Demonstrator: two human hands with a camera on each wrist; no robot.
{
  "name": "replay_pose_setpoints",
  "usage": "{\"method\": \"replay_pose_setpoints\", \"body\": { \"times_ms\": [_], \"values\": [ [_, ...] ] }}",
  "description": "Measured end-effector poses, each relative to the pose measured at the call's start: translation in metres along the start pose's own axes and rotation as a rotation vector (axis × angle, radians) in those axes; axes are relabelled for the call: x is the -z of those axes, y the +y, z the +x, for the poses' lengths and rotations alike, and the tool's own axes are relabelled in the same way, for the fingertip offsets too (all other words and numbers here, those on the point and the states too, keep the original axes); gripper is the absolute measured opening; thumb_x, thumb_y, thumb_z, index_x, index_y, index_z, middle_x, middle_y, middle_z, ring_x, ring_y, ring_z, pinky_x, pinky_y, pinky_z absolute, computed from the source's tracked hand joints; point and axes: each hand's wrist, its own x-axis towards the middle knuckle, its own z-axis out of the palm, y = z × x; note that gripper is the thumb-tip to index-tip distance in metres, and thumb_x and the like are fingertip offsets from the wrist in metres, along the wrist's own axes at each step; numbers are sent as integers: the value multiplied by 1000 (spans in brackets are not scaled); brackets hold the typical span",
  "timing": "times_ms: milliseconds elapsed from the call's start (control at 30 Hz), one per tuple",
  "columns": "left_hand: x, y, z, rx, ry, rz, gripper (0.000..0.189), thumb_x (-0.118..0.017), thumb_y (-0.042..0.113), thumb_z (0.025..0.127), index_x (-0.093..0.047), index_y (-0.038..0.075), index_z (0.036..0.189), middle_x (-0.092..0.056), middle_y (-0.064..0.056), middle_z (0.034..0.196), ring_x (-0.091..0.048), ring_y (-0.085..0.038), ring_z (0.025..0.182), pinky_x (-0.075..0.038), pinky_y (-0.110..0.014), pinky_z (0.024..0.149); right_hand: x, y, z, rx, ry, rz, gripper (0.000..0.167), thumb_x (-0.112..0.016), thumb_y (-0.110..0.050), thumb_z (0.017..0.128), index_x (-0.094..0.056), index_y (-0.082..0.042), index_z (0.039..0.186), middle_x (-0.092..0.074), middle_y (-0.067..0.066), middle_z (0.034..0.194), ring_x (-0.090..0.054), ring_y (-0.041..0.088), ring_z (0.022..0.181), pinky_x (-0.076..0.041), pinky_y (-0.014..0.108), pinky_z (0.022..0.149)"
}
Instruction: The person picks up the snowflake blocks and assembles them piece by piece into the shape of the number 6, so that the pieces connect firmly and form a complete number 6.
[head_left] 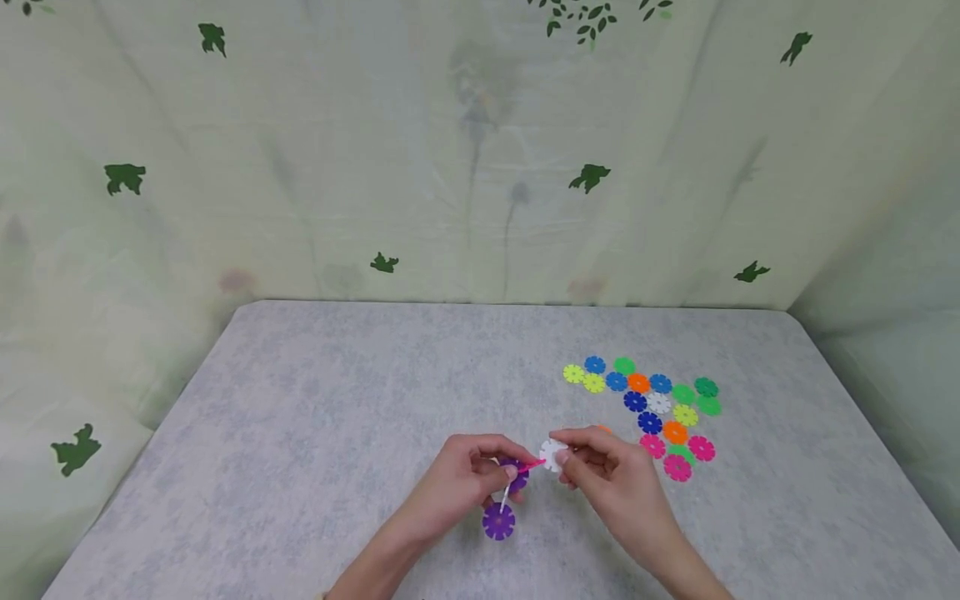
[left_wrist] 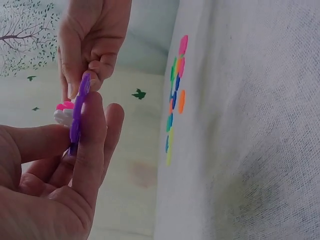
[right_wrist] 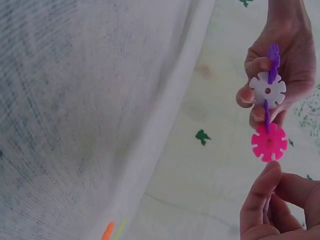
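My left hand pinches a chain of slotted plastic discs between thumb and fingers. In the right wrist view the chain shows a purple disc, a white disc, a second purple disc edge-on and a pink disc at its end. The lower purple disc hangs below the left hand in the head view. My right hand pinches another white disc by its edge. That disc meets the pink disc's rim; whether their slots are locked, I cannot tell. Both hands are raised above the table.
Several loose discs in blue, green, yellow, orange, white and pink lie flat on the grey table, beyond and right of the right hand. An orange disc is partly hidden behind that hand. A patterned curtain borders the table.
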Motion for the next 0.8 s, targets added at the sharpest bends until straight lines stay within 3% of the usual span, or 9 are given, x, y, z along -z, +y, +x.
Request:
{"method": "replay_pose_setpoints", "body": {
  "times_ms": [133, 467, 700, 800],
  "values": [
    [0, 3, -1, -4, 5, 13, 24, -58, -2, 91, -75, 9, 106, -69, -18, 79, -63, -17, 65, -46, -22, 54, -2, 2, -1, 30, 10, 6, 23, -71, -4, 90, -73, -19, 108, -64, 7, 90, -65, 32, 76, -58, 32, 70],
    [3, 1, 1, 25, 6, 51, 21, -58, -2, 92, -75, 7, 102, -70, -19, 82, -58, -13, 61, -45, -24, 51, -10, 2, 0, -13, 20, -46, 22, -72, -3, 88, -73, -12, 108, -66, 2, 85, -64, 25, 72, -57, 28, 67],
    [1, 0, 5, 52, -12, -52, 21, -61, 3, 93, -70, 9, 112, -69, -13, 84, -69, -33, 77, -48, -25, 53, -8, 6, 4, -63, 20, 37, 22, -69, -7, 92, -71, -10, 114, -66, 11, 84, -64, 25, 72, -57, 28, 68],
    [0, -2, 6, 73, -10, -118, 23, -61, 7, 95, -65, 7, 118, -66, -11, 86, -70, -33, 82, -49, -27, 55, -7, 9, 6, -82, 3, 64, 25, -67, -9, 94, -69, -11, 119, -65, 12, 83, -63, 24, 72, -56, 29, 69]
  ]
}}
